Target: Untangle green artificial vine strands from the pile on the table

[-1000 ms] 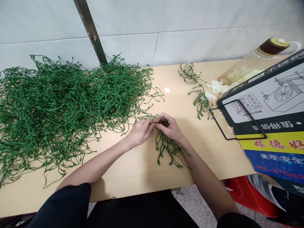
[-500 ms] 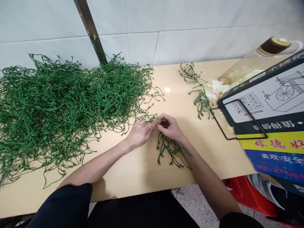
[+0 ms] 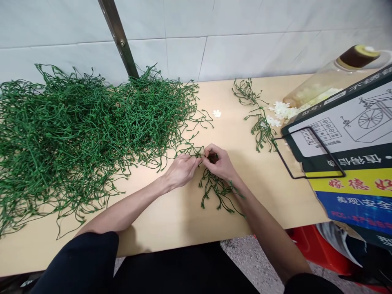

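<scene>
My left hand (image 3: 180,170) and my right hand (image 3: 219,163) meet at the middle of the wooden table (image 3: 183,220), fingers pinched together on a green plastic sprig (image 3: 216,191). The sprig's thin branches hang down toward me from under my right hand. Its top end reaches back toward the edge of a big tangled heap of the same green sprigs (image 3: 76,134), which covers the left half of the table. What my left fingertips pinch is too small to make out beyond the sprig's tip.
Two loose green sprigs (image 3: 259,118) lie at the back right beside small white plastic flowers (image 3: 280,112); one white flower (image 3: 217,113) lies alone. A clear jar with a brown lid (image 3: 333,79) and a printed cardboard box (image 3: 352,151) stand right. A metal bar (image 3: 118,36) leans on the tiled wall.
Both hands stay pinched on the sprig at the same spot; only the fingers shift slightly. The view has tilted a little.
</scene>
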`<state>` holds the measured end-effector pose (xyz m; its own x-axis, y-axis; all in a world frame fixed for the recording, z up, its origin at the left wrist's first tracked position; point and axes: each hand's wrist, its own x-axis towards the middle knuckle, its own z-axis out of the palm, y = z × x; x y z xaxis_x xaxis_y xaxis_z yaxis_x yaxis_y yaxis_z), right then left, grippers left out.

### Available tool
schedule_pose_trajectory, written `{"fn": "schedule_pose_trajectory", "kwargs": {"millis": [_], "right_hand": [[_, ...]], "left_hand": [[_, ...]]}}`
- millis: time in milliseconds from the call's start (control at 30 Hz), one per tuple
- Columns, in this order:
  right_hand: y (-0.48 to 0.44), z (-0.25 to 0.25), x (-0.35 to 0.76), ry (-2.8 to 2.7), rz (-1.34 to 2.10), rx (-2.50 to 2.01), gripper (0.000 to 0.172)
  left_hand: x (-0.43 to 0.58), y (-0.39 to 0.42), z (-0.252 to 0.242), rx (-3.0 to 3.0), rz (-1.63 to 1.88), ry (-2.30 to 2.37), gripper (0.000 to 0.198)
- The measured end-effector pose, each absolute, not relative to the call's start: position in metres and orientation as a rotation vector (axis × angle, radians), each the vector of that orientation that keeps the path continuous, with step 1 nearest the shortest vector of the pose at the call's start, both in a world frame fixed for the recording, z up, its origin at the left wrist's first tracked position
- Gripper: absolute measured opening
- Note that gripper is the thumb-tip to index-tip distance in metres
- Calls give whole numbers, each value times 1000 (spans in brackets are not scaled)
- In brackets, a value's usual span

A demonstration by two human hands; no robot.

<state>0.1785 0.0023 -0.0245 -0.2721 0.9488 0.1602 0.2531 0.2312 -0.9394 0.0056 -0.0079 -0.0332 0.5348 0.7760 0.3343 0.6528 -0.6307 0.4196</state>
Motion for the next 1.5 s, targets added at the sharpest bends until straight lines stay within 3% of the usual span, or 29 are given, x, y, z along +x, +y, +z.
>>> {"fn": "schedule_pose_trajectory", "kwargs": {"millis": [167, 300, 467, 667, 900, 1167, 1500], "right_hand": [[7, -27, 181, -1547, 959, -1177, 19], [8, -26, 183, -1504, 1067, -1136, 14], [10, -22, 185, -1411, 1177, -1097, 26], [12, -25, 186, -1354, 1296, -1029, 25], [10, -24, 185, -1376, 1341, -1031, 26], [9, -17, 186, -1397, 1379, -1047, 30], [8, -12, 190, -1364, 1548, -1017, 35]], "left_hand": [[-2, -16, -27, 2427, 908, 1115, 50], [-9, -16, -20, 2267, 1101, 1231, 46], [-6, -7, -22, 2096, 1217, 1424, 30], [-5, -10, -24, 2050, 1339, 1665, 37], [-5, -17, -21, 2563, 999, 1272, 43], [-6, -14, -26, 2502, 909, 1384, 25], [-8, -9, -29, 2409, 899, 1379, 21]]}}
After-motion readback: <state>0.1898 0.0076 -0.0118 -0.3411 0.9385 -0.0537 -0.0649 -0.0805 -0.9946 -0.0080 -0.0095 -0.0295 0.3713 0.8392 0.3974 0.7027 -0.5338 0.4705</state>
